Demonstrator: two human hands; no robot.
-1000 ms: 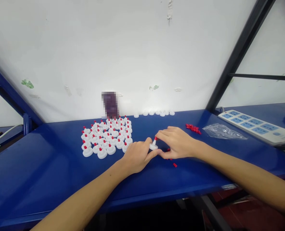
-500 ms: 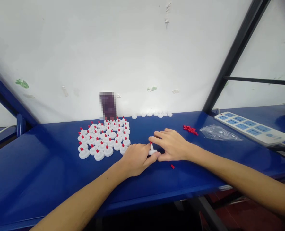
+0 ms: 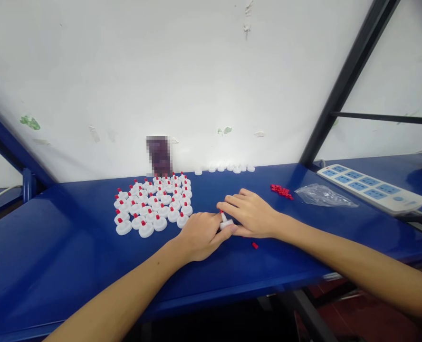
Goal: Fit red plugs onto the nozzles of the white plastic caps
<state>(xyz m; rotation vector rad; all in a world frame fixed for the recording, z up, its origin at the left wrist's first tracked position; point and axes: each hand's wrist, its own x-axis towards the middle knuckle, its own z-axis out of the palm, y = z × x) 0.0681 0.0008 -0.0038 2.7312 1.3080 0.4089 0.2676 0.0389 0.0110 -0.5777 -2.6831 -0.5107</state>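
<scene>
Between my hands is a white nozzle cap (image 3: 226, 223), a round base with a thin spout and a small red tip (image 3: 221, 211). My left hand (image 3: 203, 235) is closed around the base, its thumb along the near side. The index finger of my right hand (image 3: 250, 213) bears on the red tip, while its thumb lies low by the base, close to my left thumb. The spout leans left. To the left stand several white nozzle caps (image 3: 146, 230) with red tips, packed together. One loose red tip (image 3: 255, 245) lies near my right wrist.
A pile of red tips (image 3: 281, 191) lies to the right, beside a clear plastic bag (image 3: 323, 195) and a white power strip (image 3: 375, 187). Several white caps (image 3: 221, 167) line the wall at the back of the blue table (image 3: 90, 266). A blurred dark object (image 3: 160, 156) stands behind the group.
The spout of the held nozzle cap has tilted to the left, and my right index finger has shifted slightly left with the red tip. My left hand stays in place.
</scene>
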